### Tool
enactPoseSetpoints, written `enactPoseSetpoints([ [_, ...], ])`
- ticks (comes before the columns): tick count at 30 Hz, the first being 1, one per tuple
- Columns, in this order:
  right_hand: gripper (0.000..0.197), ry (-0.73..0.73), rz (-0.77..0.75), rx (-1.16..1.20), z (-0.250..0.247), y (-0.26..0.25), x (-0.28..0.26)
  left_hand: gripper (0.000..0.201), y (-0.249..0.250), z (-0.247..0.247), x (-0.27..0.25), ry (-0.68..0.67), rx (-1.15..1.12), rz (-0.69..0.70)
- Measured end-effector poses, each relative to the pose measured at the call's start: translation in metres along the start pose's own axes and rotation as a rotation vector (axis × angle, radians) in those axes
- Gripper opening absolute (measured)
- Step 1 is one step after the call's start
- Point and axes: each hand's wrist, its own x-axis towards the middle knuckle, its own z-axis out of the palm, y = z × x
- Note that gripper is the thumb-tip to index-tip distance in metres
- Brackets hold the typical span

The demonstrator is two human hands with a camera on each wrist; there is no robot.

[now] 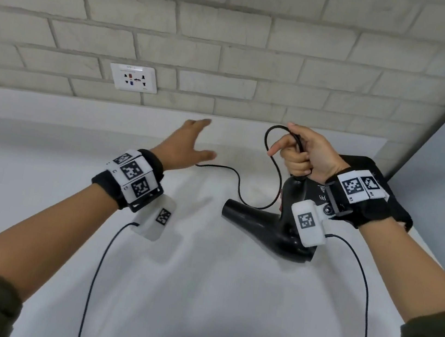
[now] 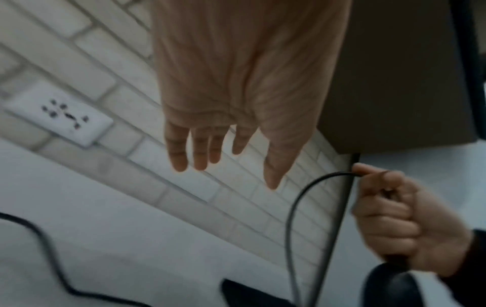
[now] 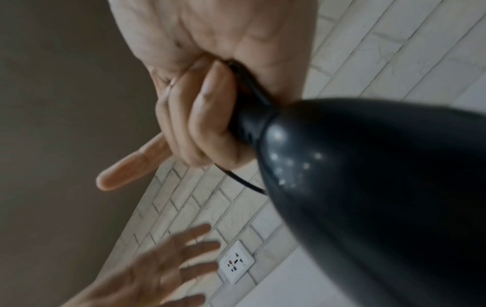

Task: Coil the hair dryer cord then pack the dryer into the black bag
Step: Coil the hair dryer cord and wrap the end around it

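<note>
Two hands show, and only the right hand holds anything: its fingers curl round the handle of the black hair dryer, with the thumb pinning a loop of the cord against the handle's top. The dryer hangs handle-up, its nozzle pointing away from the black bag, which lies flat on the white table just behind the right wrist. From the grip the cord arcs up, drops past the dryer body and trails across the table under the left hand, which hovers with fingers spread wide and straight, holding nothing.

The right wrist view alone shows the glossy, speckled underside of the dryer and the outstretched index finger. The left wrist view shows more slack cord toward the wall socket. White markings on the dryer body are too small to read.
</note>
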Motion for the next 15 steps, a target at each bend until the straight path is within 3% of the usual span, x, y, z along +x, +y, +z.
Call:
enactPoseSetpoints([
  [2,0.070,-0.035,0.019,0.002,0.004,-0.001,0.000,0.070,0.023,0.013,0.005,0.026,-0.228,0.086],
  [5,0.067,-0.097,0.022,0.000,0.008,0.001,-0.001,0.057,0.049,0.035,0.018,-0.004,-0.385,0.167],
  [9,0.066,-0.035,-0.029,-0.016,0.001,0.003,-0.008,0.012,0.050,0.050,0.031,-0.057,-0.478,0.178],
  [15,0.028,0.202,-0.162,-0.139,-0.011,0.030,-0.016,0.022,0.030,0.046,0.033,0.075,-0.600,0.032],
])
